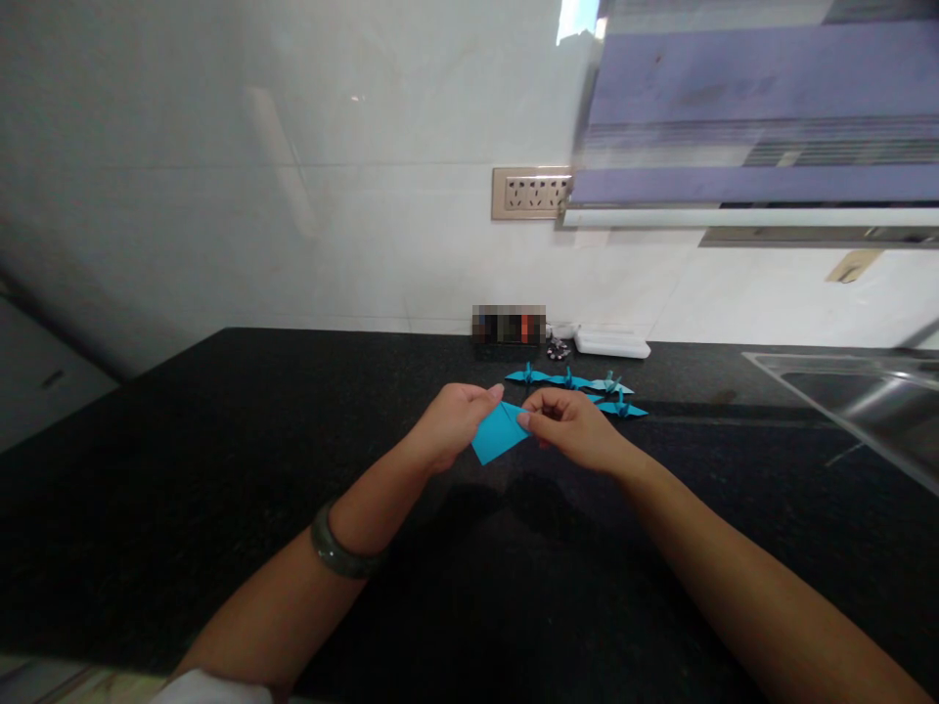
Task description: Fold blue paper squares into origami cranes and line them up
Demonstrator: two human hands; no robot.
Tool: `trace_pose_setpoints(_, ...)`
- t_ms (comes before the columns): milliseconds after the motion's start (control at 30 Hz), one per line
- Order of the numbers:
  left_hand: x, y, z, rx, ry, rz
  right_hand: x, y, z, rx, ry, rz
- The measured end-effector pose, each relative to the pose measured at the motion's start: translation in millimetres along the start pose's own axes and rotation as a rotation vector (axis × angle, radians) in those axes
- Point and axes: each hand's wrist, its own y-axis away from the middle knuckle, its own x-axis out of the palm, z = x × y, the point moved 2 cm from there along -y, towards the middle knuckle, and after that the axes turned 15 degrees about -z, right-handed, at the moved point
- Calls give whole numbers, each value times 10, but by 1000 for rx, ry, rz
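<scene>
A small folded sheet of blue paper (497, 435) is held up between my two hands, above the dark countertop. My left hand (456, 422) grips its left edge, the thumb lying along the top. At the right corner, my right hand (568, 425) pinches the paper between thumb and curled fingers. Part of the paper is hidden behind the fingers. Just beyond my hands stand several folded blue paper cranes (528, 374), and one paper crane (622, 407) sits close behind my right hand.
The black stone countertop (256, 420) runs back to a tiled wall with a socket panel (535, 193). Along the wall are a blurred-out box (509, 326) and a white long object (612, 344). A metal sink (872, 391) lies at right, a purple blind (734, 98) above.
</scene>
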Motion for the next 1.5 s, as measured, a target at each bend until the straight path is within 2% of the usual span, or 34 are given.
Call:
trace_pose_setpoints(300, 6, -3, 7, -46, 76, 28, 5, 3, -9, -44, 51, -28)
trace_pose_setpoints(600, 11, 26, -13, 42, -75, -70, 3, 7, 33, -88, 94, -36)
trace_pose_setpoints(967, -6, 27, -48, 131, -36, -10, -37, 8, 58, -88, 106, -43)
trace_pose_setpoints(1300, -8, 27, -83, 204, -112, -73, -31, 20, 111, -111, 120, -47)
trace_pose_setpoints(1500, 13, 44, -64, 202, -124, -16, -8, 34, 156, -151, 93, -29)
